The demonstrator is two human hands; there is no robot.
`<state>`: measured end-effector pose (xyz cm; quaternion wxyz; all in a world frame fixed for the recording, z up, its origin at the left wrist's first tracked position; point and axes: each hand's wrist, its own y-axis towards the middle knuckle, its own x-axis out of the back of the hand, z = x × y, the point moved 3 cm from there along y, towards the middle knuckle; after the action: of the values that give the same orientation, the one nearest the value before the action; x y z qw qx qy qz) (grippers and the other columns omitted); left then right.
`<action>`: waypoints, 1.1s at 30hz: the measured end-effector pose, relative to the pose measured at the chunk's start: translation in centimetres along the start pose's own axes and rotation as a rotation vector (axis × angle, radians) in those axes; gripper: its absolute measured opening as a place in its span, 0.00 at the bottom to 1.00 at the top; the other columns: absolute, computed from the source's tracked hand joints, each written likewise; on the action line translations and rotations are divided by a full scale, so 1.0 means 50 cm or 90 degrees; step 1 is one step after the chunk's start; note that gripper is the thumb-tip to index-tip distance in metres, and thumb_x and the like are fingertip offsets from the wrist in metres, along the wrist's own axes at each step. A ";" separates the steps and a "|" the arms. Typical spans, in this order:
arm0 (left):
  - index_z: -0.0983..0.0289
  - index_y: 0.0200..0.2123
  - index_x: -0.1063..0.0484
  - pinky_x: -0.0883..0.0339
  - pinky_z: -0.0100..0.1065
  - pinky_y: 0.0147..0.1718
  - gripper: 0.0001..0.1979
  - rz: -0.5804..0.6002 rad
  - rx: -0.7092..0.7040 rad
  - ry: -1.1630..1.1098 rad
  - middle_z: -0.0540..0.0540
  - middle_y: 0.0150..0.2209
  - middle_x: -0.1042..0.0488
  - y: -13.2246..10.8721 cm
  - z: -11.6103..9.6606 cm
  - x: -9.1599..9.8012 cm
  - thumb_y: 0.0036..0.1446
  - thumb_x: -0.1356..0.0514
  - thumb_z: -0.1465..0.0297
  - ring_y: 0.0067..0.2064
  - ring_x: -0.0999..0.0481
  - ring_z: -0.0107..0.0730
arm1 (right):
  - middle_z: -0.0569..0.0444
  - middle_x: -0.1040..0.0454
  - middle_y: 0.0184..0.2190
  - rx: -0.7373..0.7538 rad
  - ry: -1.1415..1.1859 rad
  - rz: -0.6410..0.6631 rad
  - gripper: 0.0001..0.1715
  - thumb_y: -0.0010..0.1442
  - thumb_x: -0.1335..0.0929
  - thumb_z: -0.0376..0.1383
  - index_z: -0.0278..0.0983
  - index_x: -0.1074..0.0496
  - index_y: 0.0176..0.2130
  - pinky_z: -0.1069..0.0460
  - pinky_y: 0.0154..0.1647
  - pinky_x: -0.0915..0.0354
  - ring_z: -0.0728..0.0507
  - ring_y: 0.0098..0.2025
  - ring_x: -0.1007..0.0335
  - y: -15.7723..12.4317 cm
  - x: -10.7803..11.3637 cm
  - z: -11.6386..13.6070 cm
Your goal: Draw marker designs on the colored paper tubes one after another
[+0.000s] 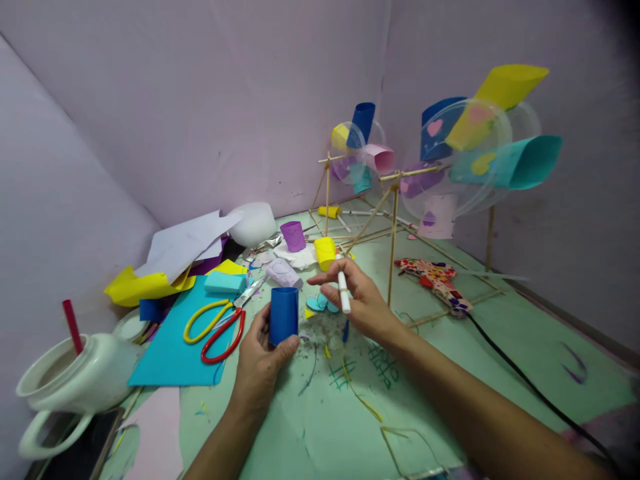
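My left hand [264,353] is wrapped round a blue paper tube [284,317], held upright above the table with its open end up. To the right, my right hand [357,293] has a slim white marker [343,292] between its fingers, the index finger reaching toward the tube without touching it. Between and beyond the hands lie light blue paper cutouts [323,301] and a pale purple paper piece [284,274]. Scissors [220,327] with one yellow and one red handle rest left of my left hand. A yellow paper tube [325,252] and a purple paper tube [293,236] stand farther back.
Two stick-framed wheels with clear discs [483,160] and coloured paper cups rise at the right. A flower-patterned glue gun [435,283] trails a black cord [535,387]. At left are a white teapot-like pot [100,373], a turquoise sheet [170,353] and stacked papers [180,243].
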<state>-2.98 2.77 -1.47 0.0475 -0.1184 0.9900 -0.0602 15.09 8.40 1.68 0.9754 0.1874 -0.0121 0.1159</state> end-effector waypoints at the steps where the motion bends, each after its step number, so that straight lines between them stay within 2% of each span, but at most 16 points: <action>1: 0.65 0.59 0.40 0.34 0.39 0.48 0.45 -0.013 -0.004 0.028 0.64 0.56 0.32 0.002 0.000 0.003 0.36 0.28 0.65 0.54 0.31 0.51 | 0.52 0.24 0.38 -0.005 -0.004 -0.020 0.07 0.59 0.35 0.37 0.40 0.40 0.37 0.50 0.41 0.36 0.44 0.42 0.28 0.001 0.005 -0.003; 4: 0.64 0.60 0.42 0.34 0.41 0.49 0.44 -0.038 -0.011 0.083 0.63 0.57 0.34 0.007 0.001 0.010 0.39 0.30 0.63 0.55 0.31 0.50 | 0.53 0.23 0.33 -0.004 -0.164 0.028 0.06 0.60 0.37 0.32 0.39 0.35 0.40 0.51 0.37 0.36 0.45 0.36 0.27 0.004 0.010 -0.007; 8: 0.63 0.59 0.41 0.33 0.43 0.47 0.42 -0.072 -0.013 0.096 0.63 0.55 0.32 0.012 0.000 0.014 0.40 0.31 0.62 0.51 0.28 0.49 | 0.49 0.23 0.34 0.009 -0.542 0.222 0.17 0.53 0.35 0.28 0.39 0.29 0.44 0.51 0.38 0.38 0.41 0.37 0.27 0.001 -0.013 -0.018; 10: 0.64 0.59 0.41 0.33 0.45 0.47 0.43 -0.080 -0.011 0.103 0.63 0.53 0.31 0.011 -0.003 0.014 0.39 0.32 0.61 0.50 0.27 0.50 | 0.46 0.23 0.37 0.018 -0.628 0.259 0.24 0.55 0.35 0.29 0.39 0.32 0.52 0.50 0.38 0.37 0.39 0.40 0.27 0.000 -0.028 -0.021; 11: 0.64 0.59 0.41 0.33 0.48 0.47 0.44 -0.080 0.002 0.117 0.63 0.52 0.30 0.010 -0.004 0.012 0.38 0.31 0.60 0.49 0.27 0.52 | 0.46 0.23 0.38 0.023 -0.643 0.252 0.29 0.56 0.36 0.29 0.40 0.37 0.57 0.50 0.37 0.37 0.39 0.40 0.27 -0.001 -0.034 -0.020; 13: 0.63 0.59 0.41 0.34 0.51 0.48 0.45 -0.096 0.022 0.131 0.61 0.50 0.29 0.008 -0.008 0.010 0.37 0.31 0.58 0.49 0.27 0.53 | 0.46 0.23 0.40 0.019 -0.652 0.216 0.37 0.56 0.36 0.27 0.38 0.47 0.63 0.50 0.37 0.36 0.39 0.40 0.27 -0.002 -0.037 -0.012; 14: 0.62 0.58 0.40 0.36 0.53 0.50 0.44 -0.118 0.026 0.135 0.60 0.49 0.29 0.006 -0.010 0.010 0.37 0.31 0.57 0.49 0.28 0.54 | 0.46 0.23 0.41 0.019 -0.638 0.184 0.37 0.56 0.36 0.28 0.37 0.47 0.63 0.50 0.38 0.36 0.40 0.41 0.27 -0.005 -0.032 -0.003; 16: 0.61 0.56 0.37 0.38 0.52 0.52 0.42 -0.132 0.044 0.104 0.58 0.49 0.28 0.005 -0.013 0.007 0.36 0.30 0.59 0.51 0.29 0.53 | 0.46 0.23 0.43 0.031 -0.605 0.114 0.32 0.56 0.35 0.30 0.34 0.43 0.60 0.51 0.41 0.35 0.41 0.43 0.27 -0.018 -0.011 0.023; 17: 0.60 0.56 0.37 0.39 0.50 0.53 0.41 -0.116 0.061 0.059 0.58 0.50 0.29 0.004 -0.013 0.003 0.37 0.30 0.61 0.52 0.30 0.51 | 0.47 0.23 0.43 0.040 -0.593 0.099 0.26 0.57 0.35 0.31 0.35 0.37 0.55 0.51 0.42 0.35 0.41 0.44 0.28 -0.029 0.006 0.039; 19: 0.59 0.57 0.38 0.38 0.49 0.53 0.39 -0.110 0.095 -0.025 0.57 0.51 0.30 0.002 -0.013 -0.002 0.39 0.31 0.64 0.52 0.29 0.49 | 0.51 0.22 0.40 0.029 -0.581 0.044 0.14 0.59 0.37 0.31 0.38 0.28 0.44 0.53 0.41 0.36 0.44 0.42 0.27 -0.057 0.058 0.071; 22: 0.57 0.56 0.37 0.37 0.47 0.53 0.37 -0.132 0.115 -0.078 0.55 0.52 0.30 -0.005 -0.018 -0.006 0.40 0.32 0.69 0.51 0.29 0.47 | 0.51 0.22 0.37 -0.115 -0.638 -0.143 0.13 0.60 0.38 0.33 0.38 0.26 0.40 0.53 0.38 0.37 0.44 0.39 0.27 -0.091 0.180 0.096; 24: 0.58 0.55 0.35 0.36 0.45 0.53 0.36 -0.135 0.101 -0.086 0.55 0.52 0.30 -0.008 -0.024 -0.006 0.40 0.32 0.71 0.52 0.30 0.46 | 0.49 0.22 0.32 -0.339 -0.699 -0.197 0.13 0.58 0.37 0.39 0.37 0.25 0.34 0.53 0.32 0.40 0.42 0.36 0.27 -0.102 0.259 0.079; 25: 0.58 0.55 0.35 0.36 0.44 0.52 0.36 -0.131 0.088 -0.085 0.55 0.52 0.30 -0.009 -0.027 -0.006 0.40 0.31 0.71 0.53 0.30 0.46 | 0.48 0.24 0.25 -0.391 -0.703 -0.195 0.17 0.56 0.35 0.44 0.35 0.26 0.27 0.52 0.28 0.42 0.40 0.32 0.28 -0.100 0.287 0.066; 28: 0.57 0.56 0.36 0.36 0.43 0.54 0.37 -0.128 0.064 -0.087 0.55 0.53 0.31 -0.010 -0.033 -0.003 0.40 0.31 0.69 0.54 0.31 0.46 | 0.51 0.33 0.14 -0.462 -0.678 -0.190 0.23 0.46 0.30 0.50 0.36 0.33 0.15 0.53 0.22 0.47 0.40 0.26 0.30 -0.087 0.332 0.019; 30: 0.57 0.56 0.36 0.38 0.44 0.55 0.37 -0.127 0.052 -0.091 0.55 0.54 0.32 -0.011 -0.035 -0.001 0.41 0.31 0.69 0.55 0.32 0.46 | 0.53 0.35 0.12 -0.496 -0.636 -0.207 0.21 0.39 0.26 0.47 0.36 0.35 0.14 0.53 0.20 0.48 0.40 0.25 0.32 -0.082 0.340 -0.008; 33: 0.57 0.56 0.36 0.38 0.44 0.55 0.37 -0.120 0.045 -0.103 0.55 0.55 0.32 -0.014 -0.040 -0.001 0.41 0.31 0.70 0.56 0.33 0.46 | 0.56 0.36 0.12 -0.550 -0.523 -0.242 0.15 0.40 0.27 0.43 0.36 0.34 0.18 0.54 0.17 0.45 0.43 0.20 0.34 -0.086 0.335 -0.033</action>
<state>-2.98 2.35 0.58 0.1254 -0.2137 0.9647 -0.0897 32.35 8.83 -0.29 0.8823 -0.1958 -0.3982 -0.1568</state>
